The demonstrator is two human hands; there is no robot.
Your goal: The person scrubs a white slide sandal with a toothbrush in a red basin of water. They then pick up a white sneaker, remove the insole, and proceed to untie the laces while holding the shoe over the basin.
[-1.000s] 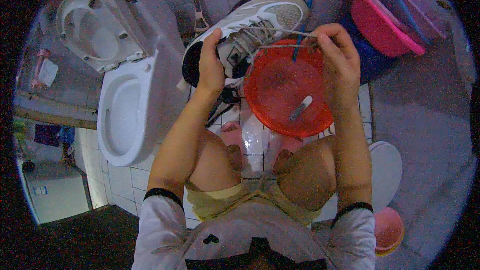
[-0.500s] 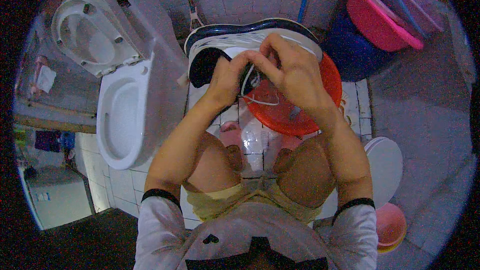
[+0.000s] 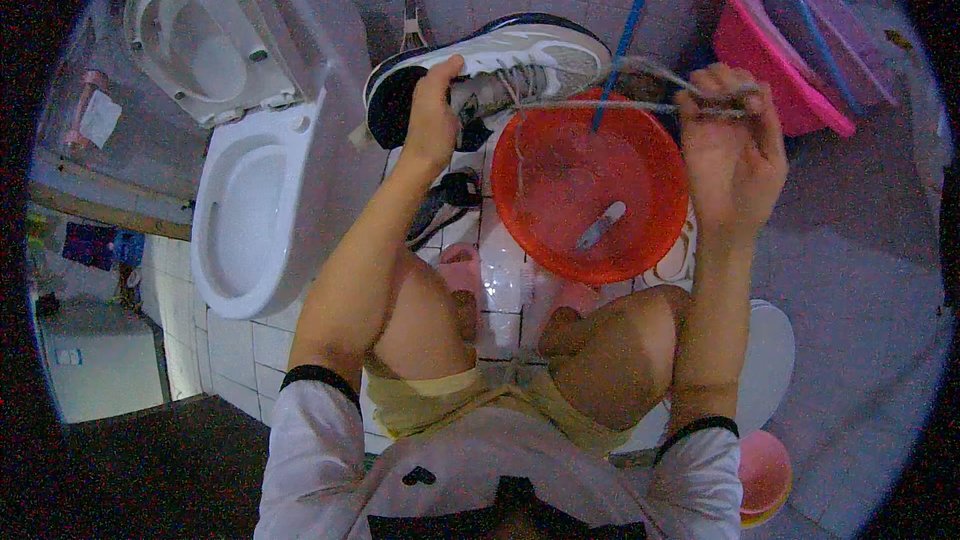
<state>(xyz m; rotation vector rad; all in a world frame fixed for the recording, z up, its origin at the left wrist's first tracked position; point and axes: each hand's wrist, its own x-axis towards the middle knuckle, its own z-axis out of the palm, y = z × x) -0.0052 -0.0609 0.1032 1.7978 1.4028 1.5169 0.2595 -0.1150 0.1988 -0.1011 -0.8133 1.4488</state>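
My left hand (image 3: pixel 433 120) grips a grey and white sneaker (image 3: pixel 560 52) with a dark sole by its heel and opening, holding it on its side. Off to the right, my right hand (image 3: pixel 735 155) is raised with its fingers curled round a pale shoelace (image 3: pixel 620 104). The lace stretches from the sneaker's eyelets to that hand, passing over the far rim of a red basin (image 3: pixel 508 202). Inside the basin lies a small whitish elongated object (image 3: pixel 602 226), too blurred to name. A dark shoe (image 3: pixel 446 202) rests on the tiles below my left hand.
A squat toilet pan (image 3: pixel 245 225) with a raised seat (image 3: pixel 190 40) stands at the left. Pink and purple tubs (image 3: pixel 770 65) lean at the far right, near a blue pole (image 3: pixel 640 5). A pink bucket (image 3: pixel 765 470) and white round lid (image 3: pixel 772 355) sit near my right arm.
My right hand has moved away to the right, drawing the lace out long from the sneaker. My left hand now holds the sneaker tilted, its toe pointing right; the basin shows more fully.
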